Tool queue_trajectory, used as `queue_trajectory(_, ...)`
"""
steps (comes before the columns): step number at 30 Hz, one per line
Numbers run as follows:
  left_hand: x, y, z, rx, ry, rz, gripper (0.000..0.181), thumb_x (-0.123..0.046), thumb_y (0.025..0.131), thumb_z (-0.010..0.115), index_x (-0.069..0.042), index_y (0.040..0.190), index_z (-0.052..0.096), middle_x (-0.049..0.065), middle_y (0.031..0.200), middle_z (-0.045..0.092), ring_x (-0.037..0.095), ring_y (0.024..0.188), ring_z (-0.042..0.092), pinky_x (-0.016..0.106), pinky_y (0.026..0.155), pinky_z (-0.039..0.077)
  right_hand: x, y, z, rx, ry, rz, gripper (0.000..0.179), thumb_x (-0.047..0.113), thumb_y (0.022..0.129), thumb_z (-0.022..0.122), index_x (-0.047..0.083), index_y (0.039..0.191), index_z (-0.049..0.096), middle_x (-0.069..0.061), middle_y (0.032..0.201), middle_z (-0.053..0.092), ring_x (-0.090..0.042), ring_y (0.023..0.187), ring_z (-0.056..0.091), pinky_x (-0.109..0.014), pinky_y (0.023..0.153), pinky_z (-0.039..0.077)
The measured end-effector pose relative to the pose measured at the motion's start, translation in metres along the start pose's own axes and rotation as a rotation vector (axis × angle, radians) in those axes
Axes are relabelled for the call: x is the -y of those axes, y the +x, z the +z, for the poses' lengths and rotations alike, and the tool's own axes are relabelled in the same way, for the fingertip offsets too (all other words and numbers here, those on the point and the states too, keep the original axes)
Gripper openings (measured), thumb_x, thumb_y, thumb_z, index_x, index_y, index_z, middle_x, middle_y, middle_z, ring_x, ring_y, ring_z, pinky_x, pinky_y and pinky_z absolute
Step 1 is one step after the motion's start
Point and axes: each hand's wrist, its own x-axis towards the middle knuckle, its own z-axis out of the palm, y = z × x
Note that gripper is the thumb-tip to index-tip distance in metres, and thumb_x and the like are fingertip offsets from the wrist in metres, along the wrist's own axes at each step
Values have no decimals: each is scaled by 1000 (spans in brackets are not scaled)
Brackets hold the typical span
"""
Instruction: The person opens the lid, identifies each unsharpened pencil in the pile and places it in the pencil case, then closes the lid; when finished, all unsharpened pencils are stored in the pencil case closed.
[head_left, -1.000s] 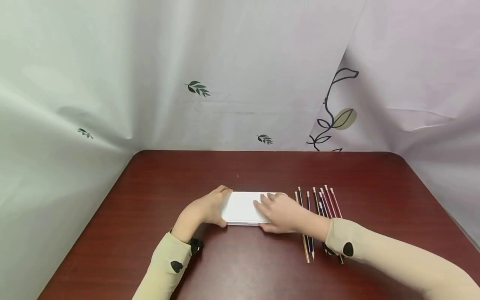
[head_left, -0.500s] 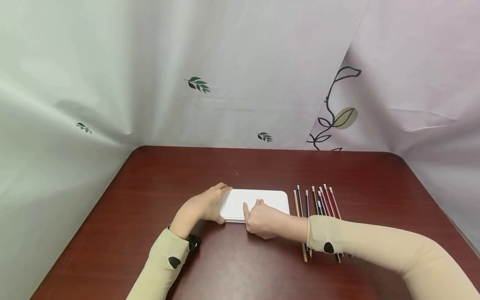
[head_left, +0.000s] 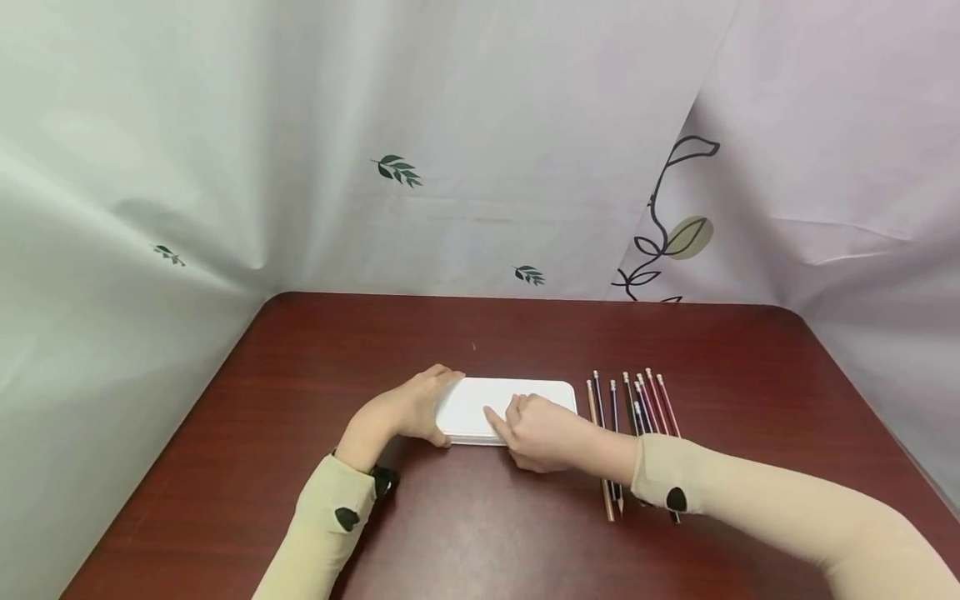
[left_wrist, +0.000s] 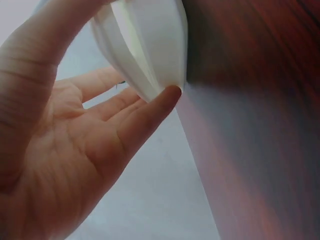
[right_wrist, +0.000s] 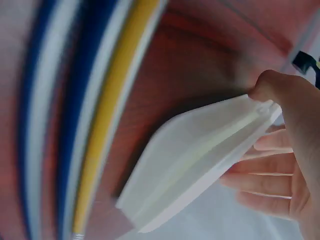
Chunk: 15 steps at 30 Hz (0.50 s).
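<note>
A flat white pencil case [head_left: 467, 402] with rounded corners lies on the table; a seam runs along its side. My left hand [head_left: 415, 406] grips its left end, thumb at the front edge and fingers at the back, as the left wrist view [left_wrist: 85, 135] also shows. My right hand [head_left: 543, 433] is at the front of the case. In the right wrist view, its thumb [right_wrist: 270, 85] touches the front edge near a small clasp [right_wrist: 265, 107], while the other fingers [right_wrist: 270, 172] bend over the lid side. Part of the lid is hidden under this hand.
Several pencils lie side by side to the right of the case, including a golden one [head_left: 592, 400], dark blue ones [head_left: 615, 408] and pink-red ones [head_left: 670, 404]. The right forearm crosses over them. A pale curtain rises behind the dark red table [head_left: 360, 333].
My right hand has slid from the right end of the lid to the front edge, then shifted slightly back right. The left hand keeps its hold on the case.
</note>
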Motion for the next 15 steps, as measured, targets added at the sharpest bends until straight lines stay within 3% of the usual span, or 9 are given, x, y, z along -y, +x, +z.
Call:
queue_trajectory(5, 5, -3, 0, 16, -73, -5, 100, -20, 52, 91, -5, 137, 42, 11, 123, 50, 23, 108, 50, 39, 90, 44, -13, -25, 3, 48, 327, 186, 57, 43, 84, 61, 6, 127, 55, -14, 112, 62, -25, 91, 64, -35, 61, 54)
queue_trajectory(8, 8, -5, -1, 38, -111, -26, 105, -22, 51, 92, -8, 141, 38, 11, 127, 48, 25, 114, 47, 42, 93, 42, -21, -38, 4, 95, 467, 262, 54, 39, 88, 59, 5, 129, 53, -15, 121, 58, -26, 99, 63, -38, 70, 55)
queue_trajectory(11, 11, -6, -3, 60, -169, -37, 114, -25, 51, 92, -10, 146, 30, 13, 138, 42, 29, 125, 41, 46, 100, 37, -27, -46, 5, 87, 498, 275, 50, 34, 91, 56, 3, 130, 52, -16, 122, 58, -27, 98, 64, -38, 74, 55)
queue_trajectory(15, 17, -6, -2, 70, -255, -57, 126, -27, 52, 92, -15, 150, 15, 14, 150, 28, 32, 135, 30, 49, 107, 29, -31, -52, 10, 14, 487, 297, 41, 25, 95, 52, 1, 128, 52, -15, 119, 60, -26, 99, 64, -38, 73, 55)
